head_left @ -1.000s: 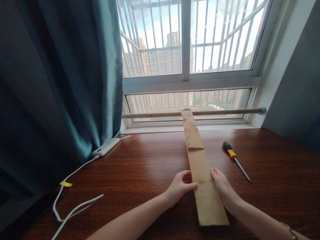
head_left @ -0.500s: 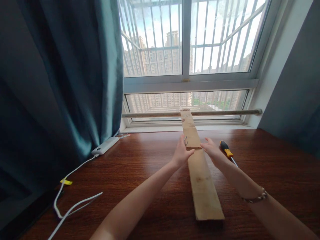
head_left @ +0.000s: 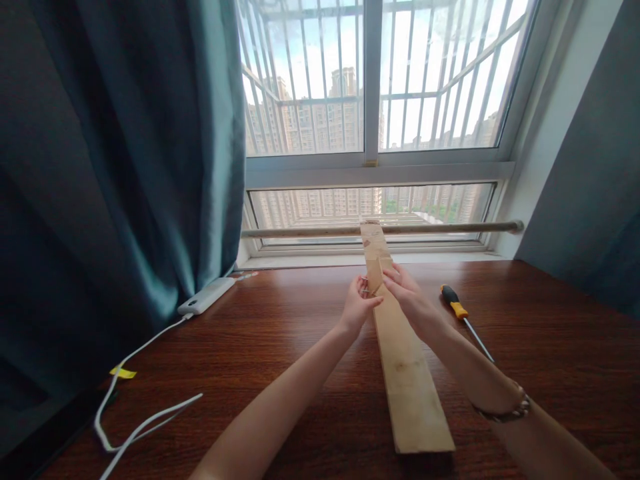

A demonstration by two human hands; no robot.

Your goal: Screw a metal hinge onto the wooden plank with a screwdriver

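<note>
A long, narrow wooden plank (head_left: 413, 377) lies lengthwise on the table, pointing toward the window. On its far part a shorter wooden board (head_left: 376, 277) is tipped up, its right side raised. My right hand (head_left: 407, 297) grips that raised side between thumb and fingers. At the board's left edge is my left hand (head_left: 356, 307), fingers curled and thumb reaching over the plank. Thin metal pieces that look like nails (head_left: 365, 285) stick out between the left fingers. Where the two boards meet is partly hidden by my hands.
A yellow-and-black screwdriver (head_left: 454, 303) lies right of my right hand on the brown table (head_left: 300, 380). A white power strip (head_left: 207, 295) and its cable (head_left: 107, 407) are at the left, beside a blue curtain (head_left: 210, 167). A horizontal rail (head_left: 450, 228) crosses before the window.
The shorter board lay flat on the plank and is now tilted, right side up. My right hand has moved left and closed on it. My left hand has hardly moved.
</note>
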